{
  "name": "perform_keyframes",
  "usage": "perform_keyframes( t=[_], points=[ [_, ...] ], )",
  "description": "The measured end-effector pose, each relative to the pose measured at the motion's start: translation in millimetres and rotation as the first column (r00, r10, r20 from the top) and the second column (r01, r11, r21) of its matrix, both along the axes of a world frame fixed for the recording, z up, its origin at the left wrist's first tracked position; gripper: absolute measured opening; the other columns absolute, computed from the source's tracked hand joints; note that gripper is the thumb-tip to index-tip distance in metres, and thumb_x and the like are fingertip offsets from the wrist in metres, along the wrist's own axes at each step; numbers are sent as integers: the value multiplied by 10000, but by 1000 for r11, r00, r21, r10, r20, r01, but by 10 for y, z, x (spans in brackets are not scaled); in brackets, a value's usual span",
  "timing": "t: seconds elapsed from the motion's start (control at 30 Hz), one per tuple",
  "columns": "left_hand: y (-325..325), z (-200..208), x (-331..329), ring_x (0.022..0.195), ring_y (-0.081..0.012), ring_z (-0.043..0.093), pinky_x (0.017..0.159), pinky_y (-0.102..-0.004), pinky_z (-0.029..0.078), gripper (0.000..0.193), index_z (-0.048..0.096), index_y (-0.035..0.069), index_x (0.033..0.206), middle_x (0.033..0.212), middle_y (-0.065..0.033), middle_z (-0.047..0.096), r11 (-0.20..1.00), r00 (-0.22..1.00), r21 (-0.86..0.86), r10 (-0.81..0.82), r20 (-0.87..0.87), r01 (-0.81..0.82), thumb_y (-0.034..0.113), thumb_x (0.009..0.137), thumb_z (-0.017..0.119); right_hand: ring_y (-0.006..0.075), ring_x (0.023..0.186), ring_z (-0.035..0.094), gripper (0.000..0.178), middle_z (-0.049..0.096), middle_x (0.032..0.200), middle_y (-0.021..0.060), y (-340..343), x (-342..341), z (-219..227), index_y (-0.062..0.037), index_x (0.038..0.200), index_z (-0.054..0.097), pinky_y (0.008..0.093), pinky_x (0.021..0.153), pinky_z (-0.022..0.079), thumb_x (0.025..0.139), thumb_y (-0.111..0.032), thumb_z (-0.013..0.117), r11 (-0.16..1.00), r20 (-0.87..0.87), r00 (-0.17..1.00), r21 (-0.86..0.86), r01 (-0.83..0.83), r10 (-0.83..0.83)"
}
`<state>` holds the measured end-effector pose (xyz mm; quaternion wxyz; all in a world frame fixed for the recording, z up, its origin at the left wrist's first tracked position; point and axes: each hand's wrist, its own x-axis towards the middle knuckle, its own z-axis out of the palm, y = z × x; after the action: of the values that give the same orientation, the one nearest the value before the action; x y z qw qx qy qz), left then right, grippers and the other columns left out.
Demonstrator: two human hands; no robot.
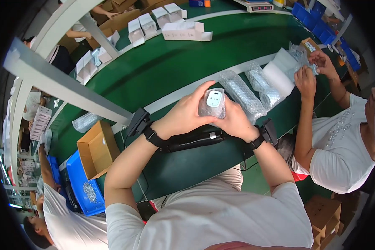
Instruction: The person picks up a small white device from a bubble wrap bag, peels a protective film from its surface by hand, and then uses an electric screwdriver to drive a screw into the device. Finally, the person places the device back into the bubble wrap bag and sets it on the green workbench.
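Fingers (205,87) of the left hand (183,110) are curved around one side of a bubble-wrapped white device (214,99), and its other side is gripped by the right hand (235,120); the two thumbs are brought close together along the lower edge. The device is held up in front of the body, above the table, with its pale end face turned toward the eyes, probably so that the end can be looked at and the loose film kept snug from both sides. How firmly it is squeezed cannot be told.

Below the hands, a black cylindrical tool (187,142) is laid on the green table (187,175), within easy reach, it seems, yet out of the grip's way. Just beyond the right hand, two bubble-wrapped bundles (241,93) (262,85) are laid roughly side by side, presumably to save room, with white foam sheeting (279,75) next to them. Further right, a small item is handled by a co-worker's hands (307,81).

To the left, an open cardboard box (96,152) is set by a blue tray (74,168), in which small metal pieces (89,191) are contained, likely so that they are not scattered. Across the table, white cartons (181,31) are stood along the far edge.
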<state>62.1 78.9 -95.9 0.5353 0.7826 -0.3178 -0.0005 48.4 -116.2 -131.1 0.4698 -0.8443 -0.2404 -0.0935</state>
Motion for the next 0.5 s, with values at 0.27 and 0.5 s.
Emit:
perform_keyframes(
  t=[0.27,0.5],
  points=[
    [372,-371,417,964,-217,666,846,-337,537,603,597,-1,1239,1093,-138,690,998,999,50,28,-30,-27,229,743,853,453,945,658,515,678,962,281,222,171,188,4,1217,522,487,793,532,793,-193,737,921,-152,988,-387,-43,-17],
    [387,-953,678,940,-162,634,836,-301,526,664,589,-62,1246,1055,-93,683,974,817,-192,-15,-576,-117,274,738,854,481,940,637,538,664,989,312,374,287,11,24,1236,520,522,789,519,803,-204,745,821,-95,995,-570,-34,-25]
  ],
)
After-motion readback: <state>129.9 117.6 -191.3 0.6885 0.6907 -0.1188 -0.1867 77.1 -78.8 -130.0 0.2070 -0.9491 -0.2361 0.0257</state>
